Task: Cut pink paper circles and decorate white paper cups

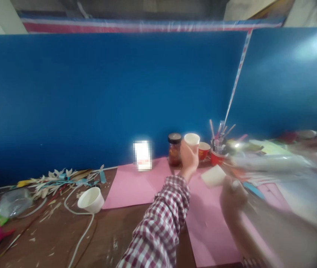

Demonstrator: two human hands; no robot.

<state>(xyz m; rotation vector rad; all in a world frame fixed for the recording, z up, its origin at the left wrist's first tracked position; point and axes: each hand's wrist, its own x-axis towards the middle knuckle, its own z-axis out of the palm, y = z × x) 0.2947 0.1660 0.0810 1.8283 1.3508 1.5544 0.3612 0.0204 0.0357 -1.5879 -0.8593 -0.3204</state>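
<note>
Head view: the left hand point(188, 158) is clamped around a white cup point(192, 139), held upright between a lidded jar point(174, 153) with dark reddish contents and a red cup point(204, 152). The right hand point(233, 197) is blurred; its grip cannot be determined. A pale cup-shaped item point(213, 176) lies beside it on pink paper point(210, 227). A stick holder point(217, 159) contains upright sticks point(212, 128). At left, a white cord point(82, 238) passes a tilted cup point(90, 201).

From the white round cup point(192, 140) in the left hand point(189, 157), a brown lidded glass jar point(174, 152) stands at nine o'clock, a red cup point(216, 159) holding sticks point(212, 129) at four, a pink rectangular paper sheet point(138, 186) at eight.
</note>
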